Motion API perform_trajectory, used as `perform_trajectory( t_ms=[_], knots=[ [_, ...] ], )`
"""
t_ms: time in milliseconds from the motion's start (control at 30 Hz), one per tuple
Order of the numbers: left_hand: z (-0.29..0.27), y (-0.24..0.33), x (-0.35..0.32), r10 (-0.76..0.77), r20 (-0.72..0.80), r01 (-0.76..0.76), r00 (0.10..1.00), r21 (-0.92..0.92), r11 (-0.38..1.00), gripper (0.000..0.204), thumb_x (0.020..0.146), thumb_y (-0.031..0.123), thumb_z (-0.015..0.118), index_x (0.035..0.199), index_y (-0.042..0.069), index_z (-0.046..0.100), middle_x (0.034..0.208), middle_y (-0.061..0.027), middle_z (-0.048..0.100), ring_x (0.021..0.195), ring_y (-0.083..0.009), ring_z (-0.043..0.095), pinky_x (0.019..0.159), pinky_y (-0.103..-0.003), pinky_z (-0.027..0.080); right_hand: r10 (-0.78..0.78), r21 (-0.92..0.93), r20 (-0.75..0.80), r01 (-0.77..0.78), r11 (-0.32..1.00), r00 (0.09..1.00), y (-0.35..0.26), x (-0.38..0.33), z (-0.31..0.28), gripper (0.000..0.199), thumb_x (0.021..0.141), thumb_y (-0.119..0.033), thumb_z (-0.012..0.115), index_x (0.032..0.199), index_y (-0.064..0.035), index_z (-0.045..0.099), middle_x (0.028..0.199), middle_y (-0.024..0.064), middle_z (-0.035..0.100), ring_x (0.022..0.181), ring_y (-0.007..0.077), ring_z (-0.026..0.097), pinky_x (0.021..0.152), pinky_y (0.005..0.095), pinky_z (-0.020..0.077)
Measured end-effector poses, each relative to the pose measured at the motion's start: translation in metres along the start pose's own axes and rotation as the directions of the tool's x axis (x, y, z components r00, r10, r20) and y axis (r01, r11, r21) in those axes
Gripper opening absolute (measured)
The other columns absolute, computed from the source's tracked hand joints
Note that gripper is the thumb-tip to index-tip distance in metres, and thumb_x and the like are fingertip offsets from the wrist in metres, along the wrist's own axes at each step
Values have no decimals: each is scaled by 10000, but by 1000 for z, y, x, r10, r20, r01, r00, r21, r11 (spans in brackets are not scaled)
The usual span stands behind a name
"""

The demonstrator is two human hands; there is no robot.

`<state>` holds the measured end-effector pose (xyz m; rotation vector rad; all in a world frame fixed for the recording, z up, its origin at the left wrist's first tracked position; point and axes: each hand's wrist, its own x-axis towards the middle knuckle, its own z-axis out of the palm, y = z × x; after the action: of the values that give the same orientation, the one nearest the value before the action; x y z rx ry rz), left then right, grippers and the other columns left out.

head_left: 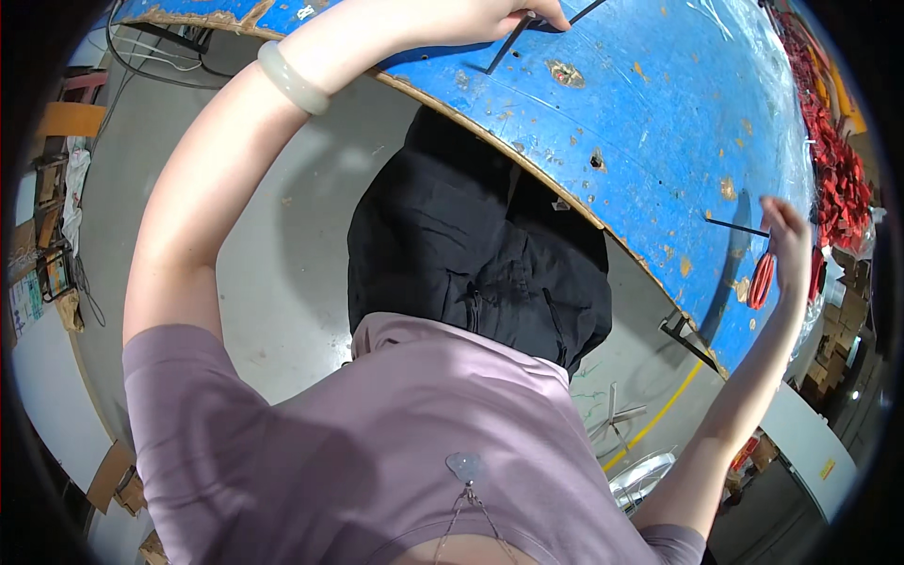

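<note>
On the scuffed blue-painted wooden table (pixel 659 122), left hand (pixel 508 17) has its fingers pinched on one thin black rod (pixel 513 42) near the far edge. Right hand (pixel 786 250), fingers loosely spread, touches the tip of a second black rod (pixel 734 226) beside a red band (pixel 761 280). Heap of red pieces (pixel 838 179) lies beyond, seemingly unworked; progress otherwise unclear.

I see a worn blue table (pixel 650 122) with chipped paint. On it lie thin black rods at twelve o'clock (pixel 513 42) and three o'clock (pixel 737 227), and a red pile (pixel 838 160) at two o'clock.
</note>
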<state>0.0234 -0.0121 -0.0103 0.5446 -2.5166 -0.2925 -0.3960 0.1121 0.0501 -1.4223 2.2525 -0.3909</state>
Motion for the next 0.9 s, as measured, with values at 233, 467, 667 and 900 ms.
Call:
perform_trajectory(
  t_ms=[233,467,667,900],
  knots=[
    [-1,-4,2,-48,-77,40,996,-103,994,140,715,42,545,848,42,589,834,-115,549,832,-293,527,741,-360,422,114,7,-349,-119,993,930,107,-98,7,179,803,-187,605,751,-16,605,557,-61,408,514,22,298,447,192,218],
    [-9,-5,0,-63,-19,63,998,-27,998,163,734,59,551,891,26,579,862,-127,565,844,-280,544,754,-349,428,220,255,-482,-105,961,848,137,-185,37,197,825,-213,579,873,-28,623,570,-79,414,484,10,262,428,190,170],
    [-47,29,-8,-430,-335,411,839,-128,902,201,781,56,520,966,-6,570,864,-98,592,828,-194,566,733,-290,451,184,278,-580,-19,960,793,158,-197,53,196,832,-163,570,921,7,612,705,-17,546,618,44,450,561,169,353],
    [10,138,5,-165,-215,152,962,-78,985,353,745,163,609,1075,58,543,1133,-114,517,1018,-256,506,850,-352,401,187,300,-632,15,954,752,156,-195,57,164,829,-97,565,932,25,602,826,47,602,753,86,535,714,197,428]
  ],
)
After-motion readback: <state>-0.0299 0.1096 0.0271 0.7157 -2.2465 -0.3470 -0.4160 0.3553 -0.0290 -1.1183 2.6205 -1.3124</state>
